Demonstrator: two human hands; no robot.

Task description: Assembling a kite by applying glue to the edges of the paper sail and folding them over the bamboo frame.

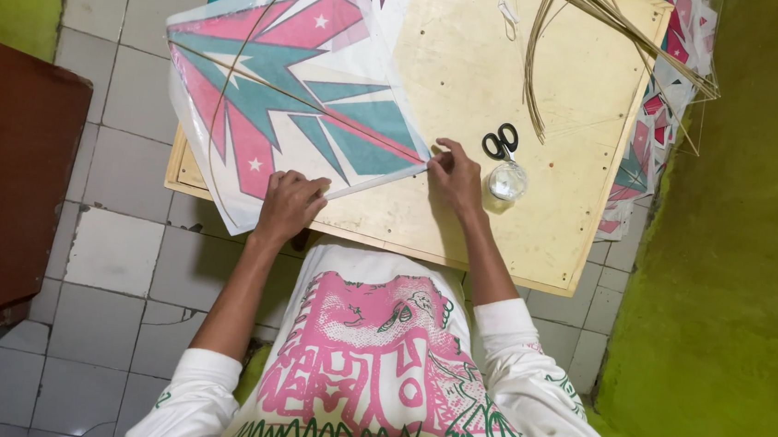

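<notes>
A paper kite (296, 100) with a pink, teal and white star pattern lies on a pale wooden board (541, 166), with thin bamboo ribs across it. My left hand (290, 203) presses the kite's folded near edge with bent fingers. My right hand (455, 176) pinches the same edge at the kite's right corner. Between the two hands runs a narrow folded white strip of paper.
Black-handled scissors (500, 142) and a small clear jar (507, 182) sit just right of my right hand. A bundle of thin bamboo sticks (608, 23) lies at the board's far right. More printed kite sheets (672, 93) stack beyond. A dark wooden table (3, 179) stands left; green walls flank the tiled floor.
</notes>
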